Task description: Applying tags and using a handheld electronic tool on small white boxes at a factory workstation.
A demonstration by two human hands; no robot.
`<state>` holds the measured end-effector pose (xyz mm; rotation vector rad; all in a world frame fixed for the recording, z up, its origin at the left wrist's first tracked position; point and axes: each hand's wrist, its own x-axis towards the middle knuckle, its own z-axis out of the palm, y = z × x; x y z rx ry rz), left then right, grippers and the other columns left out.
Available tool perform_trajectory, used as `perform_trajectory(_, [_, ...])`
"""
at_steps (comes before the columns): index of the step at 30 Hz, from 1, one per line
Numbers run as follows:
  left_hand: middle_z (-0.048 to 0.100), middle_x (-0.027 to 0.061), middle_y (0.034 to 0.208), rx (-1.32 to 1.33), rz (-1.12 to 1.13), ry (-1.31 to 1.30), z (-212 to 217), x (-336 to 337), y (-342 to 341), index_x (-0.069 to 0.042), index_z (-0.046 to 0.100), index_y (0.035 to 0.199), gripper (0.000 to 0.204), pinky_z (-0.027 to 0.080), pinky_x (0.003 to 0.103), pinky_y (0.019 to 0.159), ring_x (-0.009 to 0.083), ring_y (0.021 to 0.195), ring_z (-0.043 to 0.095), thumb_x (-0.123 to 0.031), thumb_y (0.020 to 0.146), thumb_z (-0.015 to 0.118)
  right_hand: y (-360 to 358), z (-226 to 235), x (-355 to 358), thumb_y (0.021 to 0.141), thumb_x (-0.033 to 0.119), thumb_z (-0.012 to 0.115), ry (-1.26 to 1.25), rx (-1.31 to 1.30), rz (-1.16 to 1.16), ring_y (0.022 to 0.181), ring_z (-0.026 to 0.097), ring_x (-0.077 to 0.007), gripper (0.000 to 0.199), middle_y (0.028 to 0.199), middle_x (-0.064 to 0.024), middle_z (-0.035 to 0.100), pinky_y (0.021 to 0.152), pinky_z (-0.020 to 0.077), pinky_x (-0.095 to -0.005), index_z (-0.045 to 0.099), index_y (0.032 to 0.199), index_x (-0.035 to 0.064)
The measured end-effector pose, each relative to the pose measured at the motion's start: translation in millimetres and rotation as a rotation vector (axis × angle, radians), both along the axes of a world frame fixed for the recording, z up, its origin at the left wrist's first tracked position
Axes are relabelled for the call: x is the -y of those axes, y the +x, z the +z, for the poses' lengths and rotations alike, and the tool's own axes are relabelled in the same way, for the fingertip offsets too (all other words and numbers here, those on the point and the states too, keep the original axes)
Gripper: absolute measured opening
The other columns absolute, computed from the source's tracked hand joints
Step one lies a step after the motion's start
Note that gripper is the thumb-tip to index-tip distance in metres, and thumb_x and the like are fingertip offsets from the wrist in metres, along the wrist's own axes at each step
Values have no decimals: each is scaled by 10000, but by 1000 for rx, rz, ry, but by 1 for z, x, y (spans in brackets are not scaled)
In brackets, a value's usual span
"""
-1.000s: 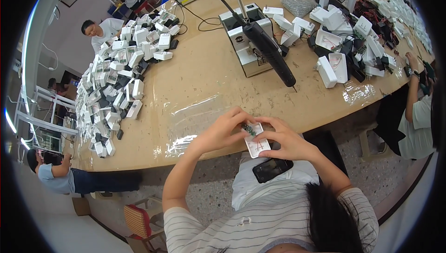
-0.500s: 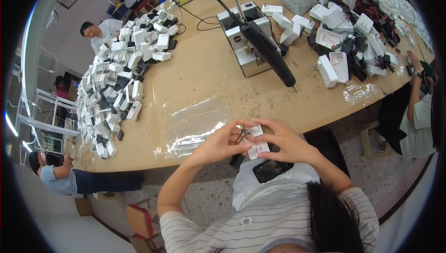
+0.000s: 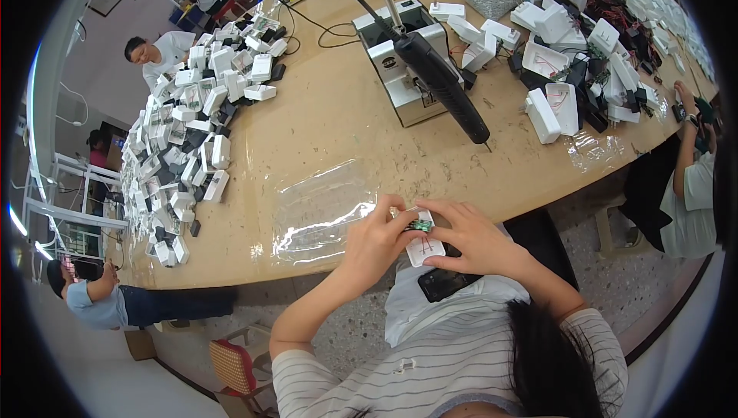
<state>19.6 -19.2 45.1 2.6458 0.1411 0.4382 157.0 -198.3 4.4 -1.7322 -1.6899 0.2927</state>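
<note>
At the table's near edge, my right hand [image 3: 473,237] grips a small white plastic housing [image 3: 424,252] by its right side. Thin red wires show inside its open face. My left hand [image 3: 374,240] pinches a small green circuit board [image 3: 420,226] between thumb and fingers, right over the upper part of the housing. Whether the board touches the housing's inside I cannot tell, as the fingers cover its edges. Beneath my hands a black phone-like device [image 3: 444,283] lies on my lap.
An electric screwdriver [image 3: 442,84] hangs from a spring, its tip low over the table [image 3: 323,134], before a metal-and-white machine [image 3: 407,107]. White housings are heaped at the left [image 3: 184,134]; more lie with boards and wires at the right [image 3: 561,111]. A co-worker's arm [image 3: 684,145] is at far right.
My left hand has turned and brought the green circuit board down closer over the white housing. My right hand keeps its hold on the housing.
</note>
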Motion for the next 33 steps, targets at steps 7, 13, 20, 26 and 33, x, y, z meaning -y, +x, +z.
perform_trajectory(7, [632,56,933,-69,7,-308,-8,-1,-4,-98,699,1048,263,533,348,564,220,651,692,-244,855,803,-1,4,-2,885,410,740,-39,-45,-14,1353,460,-345,458,1542,-146,425,1102,385,-468,659,1122,27])
perform_trajectory(13, [656,41,908,-31,114,-276,-20,6,-8,-106,703,1036,232,531,325,553,198,658,706,-236,868,796,1,-1,-1,789,397,847,60,-94,-49,1210,585,-338,557,1493,-145,515,1011,473,-420,596,1117,23])
perform_trajectory(20, [664,3,860,-2,238,-180,-23,23,-4,-130,715,975,203,485,319,514,180,604,677,-262,852,807,-12,-28,11,696,401,924,95,-253,-201,1007,687,-347,716,1417,-167,602,849,556,-362,412,1066,62])
perform_trajectory(26, [677,1,849,-42,307,-162,-23,26,-7,-137,737,941,214,486,319,528,172,613,668,-270,808,838,2,-9,3,717,363,916,204,-182,-147,1112,627,-329,696,1355,-160,625,987,491,-398,530,1189,27])
perform_trajectory(33, [690,20,844,-31,344,-176,-24,28,-8,-122,755,940,234,501,326,560,188,626,658,-262,784,859,96,49,-59,884,241,767,283,42,-688,1148,596,-307,507,1227,-161,615,969,467,-452,544,1262,-12])
